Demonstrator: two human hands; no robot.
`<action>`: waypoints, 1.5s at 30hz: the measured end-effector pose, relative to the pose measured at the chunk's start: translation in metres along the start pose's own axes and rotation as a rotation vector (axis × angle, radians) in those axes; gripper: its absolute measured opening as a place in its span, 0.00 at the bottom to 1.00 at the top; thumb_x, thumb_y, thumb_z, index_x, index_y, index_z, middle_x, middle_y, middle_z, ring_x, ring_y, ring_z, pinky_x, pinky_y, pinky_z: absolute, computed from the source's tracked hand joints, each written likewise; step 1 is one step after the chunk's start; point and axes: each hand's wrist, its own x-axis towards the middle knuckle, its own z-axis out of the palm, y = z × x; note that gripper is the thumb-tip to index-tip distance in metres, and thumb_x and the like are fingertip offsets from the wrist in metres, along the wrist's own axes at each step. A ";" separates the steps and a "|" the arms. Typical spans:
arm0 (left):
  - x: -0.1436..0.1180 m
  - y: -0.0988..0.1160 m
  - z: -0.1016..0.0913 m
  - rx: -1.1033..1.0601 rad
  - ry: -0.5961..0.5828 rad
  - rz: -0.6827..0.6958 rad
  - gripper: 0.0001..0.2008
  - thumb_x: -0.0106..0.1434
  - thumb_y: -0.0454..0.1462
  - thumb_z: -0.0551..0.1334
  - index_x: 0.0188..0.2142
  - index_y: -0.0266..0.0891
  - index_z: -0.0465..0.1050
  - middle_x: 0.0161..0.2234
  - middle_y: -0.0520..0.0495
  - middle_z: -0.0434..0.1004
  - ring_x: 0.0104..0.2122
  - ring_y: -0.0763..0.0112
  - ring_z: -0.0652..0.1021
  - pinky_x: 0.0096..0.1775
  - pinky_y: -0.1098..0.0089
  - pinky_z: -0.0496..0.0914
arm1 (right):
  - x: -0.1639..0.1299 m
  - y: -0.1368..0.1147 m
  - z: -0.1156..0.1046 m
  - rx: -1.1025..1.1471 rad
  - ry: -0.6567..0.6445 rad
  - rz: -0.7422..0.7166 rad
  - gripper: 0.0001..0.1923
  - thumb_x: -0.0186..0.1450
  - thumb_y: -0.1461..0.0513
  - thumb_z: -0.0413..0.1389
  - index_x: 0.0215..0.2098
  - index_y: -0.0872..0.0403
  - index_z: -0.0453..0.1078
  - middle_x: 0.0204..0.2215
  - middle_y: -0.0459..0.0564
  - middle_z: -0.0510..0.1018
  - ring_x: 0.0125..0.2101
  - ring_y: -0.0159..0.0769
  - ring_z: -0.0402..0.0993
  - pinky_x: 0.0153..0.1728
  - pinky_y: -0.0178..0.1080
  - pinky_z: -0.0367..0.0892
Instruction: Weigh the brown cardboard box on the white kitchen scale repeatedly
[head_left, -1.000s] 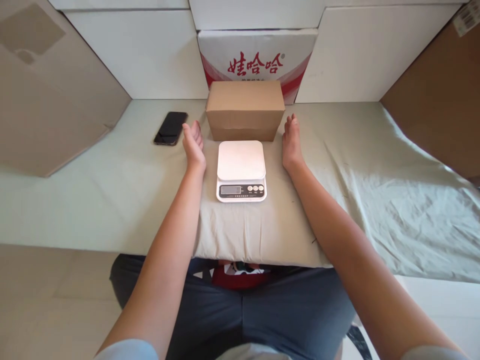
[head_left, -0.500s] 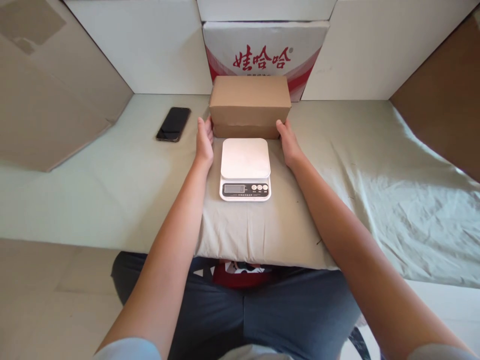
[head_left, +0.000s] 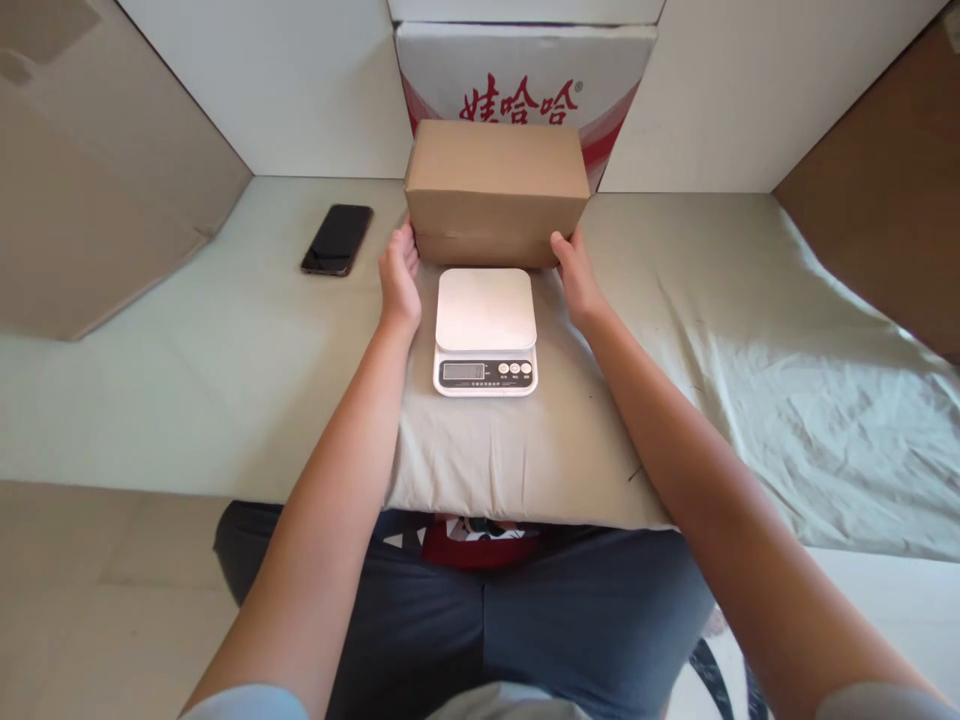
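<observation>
1. Pale green cloth [head_left: 225,350] is covering the low surface, and white panels are standing behind it as a back wall
2. Both hands are pressing against a brown cardboard box [head_left: 496,190]: the left hand [head_left: 400,275] is lying flat against the box's lower left end and the right hand [head_left: 576,275] against its lower right end, so the box is being gripped between the two palms
3. Fingers of each hand are reaching round the box's bottom corners; whether the box is resting on the cloth or hanging just above it, I cannot tell
4. Just in front of the box, between the two wrists, a white kitchen scale [head_left: 485,330] is sitting on the cloth with its platform bare and its display and three buttons facing the person
5. Behind the box, a white carton with red characters [head_left: 517,70] is leaning against the back wall, partly hidden by the box
6. Left of the box, well apart from it, a black phone [head_left: 337,239] is lying face up on the cloth
7. Further out, brown cardboard sheets are standing at the far left [head_left: 90,200] and the far right [head_left: 885,200] of the box
</observation>
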 end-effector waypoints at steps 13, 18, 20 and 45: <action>-0.136 0.056 -0.014 0.033 0.016 0.152 0.38 0.63 0.66 0.57 0.62 0.50 0.79 0.70 0.48 0.74 0.75 0.50 0.65 0.75 0.54 0.58 | -0.141 -0.050 0.006 -0.173 0.010 -0.270 0.35 0.73 0.39 0.49 0.75 0.32 0.53 0.78 0.42 0.59 0.80 0.46 0.51 0.81 0.56 0.52; -0.159 0.046 -0.009 -0.073 0.063 0.139 0.36 0.61 0.64 0.61 0.59 0.48 0.82 0.68 0.44 0.77 0.74 0.49 0.67 0.74 0.54 0.59 | -0.144 -0.034 0.004 -0.191 0.073 -0.285 0.38 0.72 0.38 0.49 0.76 0.36 0.53 0.75 0.50 0.66 0.75 0.53 0.62 0.77 0.60 0.58; -0.158 0.043 -0.008 -0.089 0.058 0.117 0.36 0.61 0.63 0.62 0.59 0.48 0.82 0.68 0.43 0.76 0.74 0.48 0.67 0.75 0.53 0.58 | -0.142 -0.032 0.003 -0.206 0.092 -0.273 0.40 0.70 0.36 0.49 0.76 0.38 0.53 0.72 0.54 0.69 0.73 0.54 0.64 0.76 0.61 0.60; -0.142 0.031 -0.020 -0.035 0.155 0.161 0.38 0.70 0.61 0.54 0.69 0.41 0.72 0.76 0.39 0.62 0.77 0.55 0.61 0.75 0.59 0.58 | -0.131 -0.006 -0.009 -0.071 0.188 -0.155 0.44 0.69 0.32 0.46 0.78 0.33 0.44 0.82 0.41 0.45 0.83 0.46 0.37 0.82 0.62 0.44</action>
